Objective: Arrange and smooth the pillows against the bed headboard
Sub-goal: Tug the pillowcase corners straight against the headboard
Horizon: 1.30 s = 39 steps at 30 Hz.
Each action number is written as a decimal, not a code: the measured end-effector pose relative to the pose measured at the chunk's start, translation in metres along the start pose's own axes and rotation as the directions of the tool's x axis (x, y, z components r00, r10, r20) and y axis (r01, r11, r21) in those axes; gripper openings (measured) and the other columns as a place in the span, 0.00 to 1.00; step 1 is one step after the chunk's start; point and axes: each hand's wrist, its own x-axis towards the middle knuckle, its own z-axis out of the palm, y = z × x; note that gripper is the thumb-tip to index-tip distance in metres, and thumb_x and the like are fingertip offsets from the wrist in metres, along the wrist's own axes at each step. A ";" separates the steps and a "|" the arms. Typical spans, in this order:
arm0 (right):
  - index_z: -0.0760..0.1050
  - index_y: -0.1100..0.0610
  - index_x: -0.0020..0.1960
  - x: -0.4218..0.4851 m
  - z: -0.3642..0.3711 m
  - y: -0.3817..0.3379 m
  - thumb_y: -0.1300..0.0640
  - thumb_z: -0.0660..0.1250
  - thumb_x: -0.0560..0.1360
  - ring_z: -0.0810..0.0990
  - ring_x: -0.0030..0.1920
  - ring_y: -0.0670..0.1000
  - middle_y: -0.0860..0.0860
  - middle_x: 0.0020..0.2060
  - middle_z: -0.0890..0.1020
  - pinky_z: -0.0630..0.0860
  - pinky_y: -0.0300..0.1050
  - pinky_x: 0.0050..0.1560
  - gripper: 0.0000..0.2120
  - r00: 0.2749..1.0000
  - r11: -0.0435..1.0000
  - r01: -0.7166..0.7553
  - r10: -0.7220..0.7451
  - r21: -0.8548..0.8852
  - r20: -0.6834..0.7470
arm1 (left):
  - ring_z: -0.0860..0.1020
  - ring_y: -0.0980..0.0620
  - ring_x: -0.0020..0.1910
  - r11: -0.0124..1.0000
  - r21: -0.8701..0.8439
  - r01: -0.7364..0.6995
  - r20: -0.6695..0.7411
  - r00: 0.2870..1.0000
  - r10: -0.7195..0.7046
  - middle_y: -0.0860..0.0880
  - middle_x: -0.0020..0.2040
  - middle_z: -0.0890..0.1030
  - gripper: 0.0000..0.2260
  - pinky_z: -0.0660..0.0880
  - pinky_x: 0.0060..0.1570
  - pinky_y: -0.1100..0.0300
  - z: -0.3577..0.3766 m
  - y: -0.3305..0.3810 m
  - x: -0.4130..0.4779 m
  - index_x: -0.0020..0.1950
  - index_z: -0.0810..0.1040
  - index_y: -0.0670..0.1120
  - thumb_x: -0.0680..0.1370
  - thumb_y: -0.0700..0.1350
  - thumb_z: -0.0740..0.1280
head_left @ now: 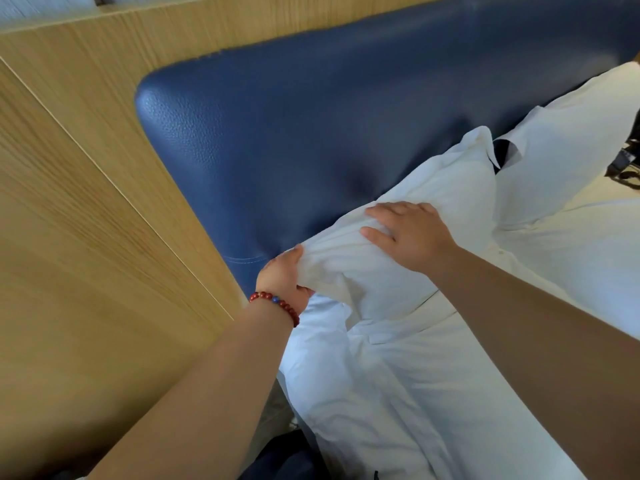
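Note:
A white pillow (446, 188) leans against the padded blue headboard (311, 109). My left hand (282, 275), with a red bead bracelet on the wrist, grips the pillow's near bottom corner, bunching the cloth. My right hand (408, 233) lies flat on the pillow's front, fingers spread and straight. A second white pillow (568, 133) stands against the headboard further right, its edge touching the first.
Light wood wall panels (97, 209) flank the headboard on the left. A white duvet (398, 393) covers the bed below the pillows. Dark objects (627, 164) show at the far right edge.

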 end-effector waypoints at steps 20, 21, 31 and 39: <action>0.68 0.46 0.72 -0.020 0.012 0.005 0.33 0.37 0.75 0.66 0.72 0.49 0.45 0.71 0.71 0.58 0.51 0.71 0.35 0.997 0.997 -0.083 0.083 -0.003 -0.001 | 0.83 0.48 0.46 0.998 0.039 0.045 -0.097 0.994 -0.041 0.46 0.46 0.86 0.08 0.79 0.42 0.53 -0.041 -0.004 -0.013 0.55 0.77 0.43 0.78 0.43 0.69; 0.68 0.46 0.72 -0.022 0.014 0.005 0.34 0.39 0.77 0.65 0.73 0.49 0.45 0.72 0.71 0.57 0.51 0.71 0.33 0.996 0.996 -0.094 0.094 0.000 -0.006 | 0.83 0.49 0.45 0.998 0.054 0.037 -0.128 0.991 -0.030 0.47 0.45 0.86 0.06 0.79 0.40 0.54 -0.040 -0.002 -0.015 0.53 0.77 0.43 0.79 0.45 0.68; 0.61 0.46 0.77 -0.039 0.015 0.017 0.36 0.44 0.80 0.55 0.78 0.48 0.46 0.78 0.60 0.50 0.49 0.75 0.29 0.993 0.992 -0.118 0.118 0.051 0.009 | 0.81 0.50 0.37 0.982 0.137 -0.129 -0.170 0.974 0.151 0.48 0.33 0.81 0.09 0.76 0.37 0.58 0.001 -0.005 -0.069 0.43 0.78 0.43 0.80 0.43 0.61; 0.57 0.44 0.78 -0.048 0.017 0.028 0.34 0.43 0.79 0.51 0.78 0.47 0.45 0.79 0.56 0.48 0.48 0.77 0.30 0.993 0.989 -0.114 0.111 0.094 0.038 | 0.76 0.58 0.42 0.797 0.251 -0.549 -0.251 0.758 0.602 0.55 0.45 0.77 0.07 0.73 0.42 0.63 0.019 -0.017 -0.104 0.48 0.73 0.52 0.80 0.44 0.57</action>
